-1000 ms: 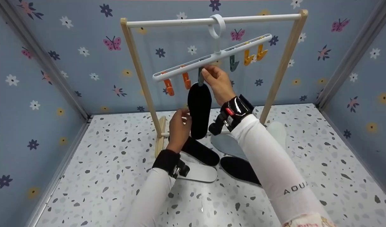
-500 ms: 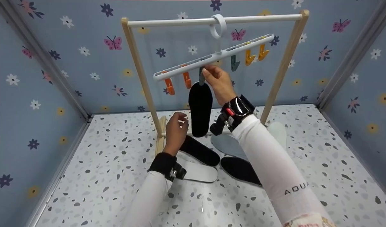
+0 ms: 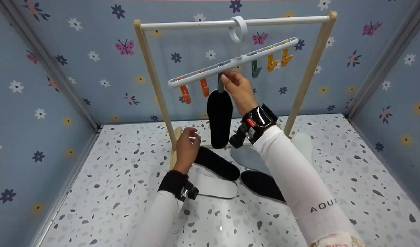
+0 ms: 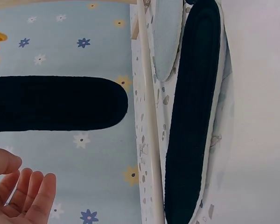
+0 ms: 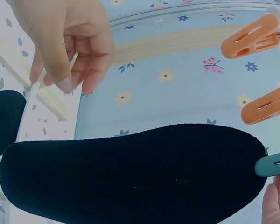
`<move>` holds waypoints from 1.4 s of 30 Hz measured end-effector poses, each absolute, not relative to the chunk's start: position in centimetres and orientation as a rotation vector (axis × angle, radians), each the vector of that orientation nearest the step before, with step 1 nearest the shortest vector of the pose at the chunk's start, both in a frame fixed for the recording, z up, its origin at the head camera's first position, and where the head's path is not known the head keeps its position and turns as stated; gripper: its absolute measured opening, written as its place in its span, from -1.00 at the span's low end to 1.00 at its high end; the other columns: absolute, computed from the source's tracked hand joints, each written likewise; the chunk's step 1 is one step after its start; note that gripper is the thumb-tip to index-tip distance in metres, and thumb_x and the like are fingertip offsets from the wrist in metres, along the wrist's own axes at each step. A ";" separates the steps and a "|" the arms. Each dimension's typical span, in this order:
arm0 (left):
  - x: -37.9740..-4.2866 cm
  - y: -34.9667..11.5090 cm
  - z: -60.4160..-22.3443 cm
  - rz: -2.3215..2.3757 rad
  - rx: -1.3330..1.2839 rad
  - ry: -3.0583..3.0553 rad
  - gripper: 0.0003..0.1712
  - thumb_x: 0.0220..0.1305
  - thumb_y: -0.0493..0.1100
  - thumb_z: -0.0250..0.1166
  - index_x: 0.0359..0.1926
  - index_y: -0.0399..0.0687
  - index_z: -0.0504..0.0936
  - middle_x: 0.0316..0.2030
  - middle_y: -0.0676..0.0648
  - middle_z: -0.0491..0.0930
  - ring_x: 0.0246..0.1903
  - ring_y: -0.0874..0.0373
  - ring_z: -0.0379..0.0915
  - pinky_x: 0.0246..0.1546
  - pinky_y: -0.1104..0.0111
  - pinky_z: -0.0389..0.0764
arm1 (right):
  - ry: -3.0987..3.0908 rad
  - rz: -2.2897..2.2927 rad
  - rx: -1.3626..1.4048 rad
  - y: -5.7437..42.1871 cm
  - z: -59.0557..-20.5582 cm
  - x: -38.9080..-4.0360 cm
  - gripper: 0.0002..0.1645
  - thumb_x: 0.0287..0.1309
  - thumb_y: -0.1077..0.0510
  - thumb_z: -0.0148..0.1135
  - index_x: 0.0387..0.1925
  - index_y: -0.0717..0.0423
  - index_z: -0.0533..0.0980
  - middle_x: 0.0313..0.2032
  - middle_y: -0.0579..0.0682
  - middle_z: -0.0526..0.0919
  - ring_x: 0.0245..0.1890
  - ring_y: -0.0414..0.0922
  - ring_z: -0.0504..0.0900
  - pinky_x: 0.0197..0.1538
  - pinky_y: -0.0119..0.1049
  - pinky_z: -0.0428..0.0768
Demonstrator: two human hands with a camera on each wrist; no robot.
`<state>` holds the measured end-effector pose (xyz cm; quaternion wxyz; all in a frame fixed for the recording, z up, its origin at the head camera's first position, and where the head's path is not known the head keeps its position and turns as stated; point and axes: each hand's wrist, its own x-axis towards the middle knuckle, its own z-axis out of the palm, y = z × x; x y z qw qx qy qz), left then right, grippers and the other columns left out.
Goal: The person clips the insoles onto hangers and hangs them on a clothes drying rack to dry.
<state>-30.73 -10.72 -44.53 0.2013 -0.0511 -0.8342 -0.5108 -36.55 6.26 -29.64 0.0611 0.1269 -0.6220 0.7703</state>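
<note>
A black insole hangs upright with its top end in the jaws of a dark green clip on the white hanger. My right hand pinches that clip between thumb and fingers; in the right wrist view only fingertips of it show beside the clip. My left hand is to the left of the insole's lower end, apart from it, with fingers loosely bent and nothing in them. The left wrist view shows a gap between those fingers and the hanging insole.
Two orange clips, another green clip and two yellow clips hang from the hanger, hooked on the rack's white rod. Below lie black insoles, a white one, a grey one and a pale one.
My left hand has drawn away from the insole, down and to the left. My right hand stays at the green clip, and the insole still hangs there.
</note>
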 end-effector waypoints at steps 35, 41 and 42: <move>-26.6 -14.4 -48.9 -1.505 0.118 -2.396 -0.80 0.23 -0.34 0.17 -0.10 -0.28 0.49 -0.22 -0.24 0.56 -0.24 -0.04 0.53 -0.26 0.19 0.54 | -1.868 2.300 0.410 6.8 -30.4 -36.1 -0.57 0.26 0.22 0.15 0.10 0.38 0.41 -0.10 0.03 0.54 -0.06 -0.15 0.48 0.12 -0.34 0.41; -25.6 -15.0 -49.5 -1.481 0.165 -2.428 -0.78 0.23 -0.32 0.15 -0.10 -0.30 0.49 -0.24 -0.23 0.57 -0.24 -0.09 0.54 -0.23 0.15 0.54 | -1.900 2.299 0.382 7.0 -30.8 -35.9 -0.54 0.25 0.19 0.16 0.12 0.36 0.41 -0.08 0.03 0.54 -0.03 -0.14 0.49 0.14 -0.33 0.39; -25.4 -15.1 -49.6 -1.477 0.181 -2.436 -0.78 0.23 -0.31 0.15 -0.10 -0.28 0.50 -0.24 -0.21 0.58 -0.23 -0.09 0.54 -0.21 0.14 0.53 | -1.903 2.300 0.378 7.0 -30.9 -35.9 -0.54 0.25 0.18 0.17 0.12 0.35 0.41 -0.08 0.03 0.54 -0.03 -0.14 0.49 0.15 -0.32 0.39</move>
